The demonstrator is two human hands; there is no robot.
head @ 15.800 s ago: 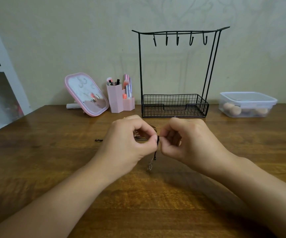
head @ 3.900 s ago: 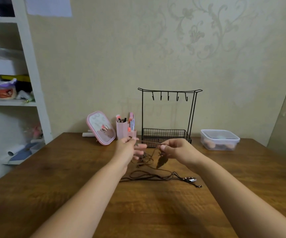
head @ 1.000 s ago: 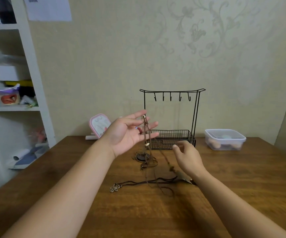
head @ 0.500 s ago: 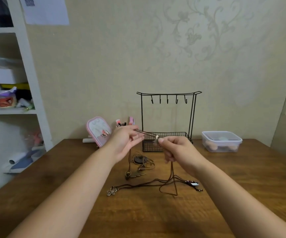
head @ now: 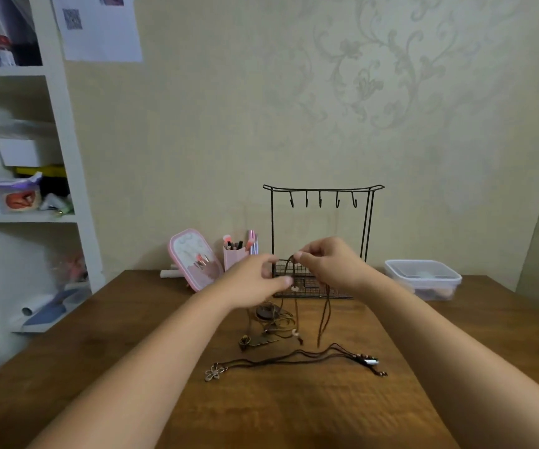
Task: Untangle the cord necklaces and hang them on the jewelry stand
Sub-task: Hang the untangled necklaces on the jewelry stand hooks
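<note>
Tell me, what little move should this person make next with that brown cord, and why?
Probably lift the brown cord necklace higher, clear of the tangled pile of cords on the wooden table. The right hand pinches its top while strands dangle down into the pile, and the black wire jewelry stand has every hook bare.

Right hand (head: pixel 329 264) pinches brown cord necklace (head: pixel 295 306) above table (head: pixel 294 409). Left hand (head: pixel 255 283) at its 9 o'clock, blurred. Jewelry stand (head: pixel 323 241) at 12 o'clock, hooks bare.
</note>
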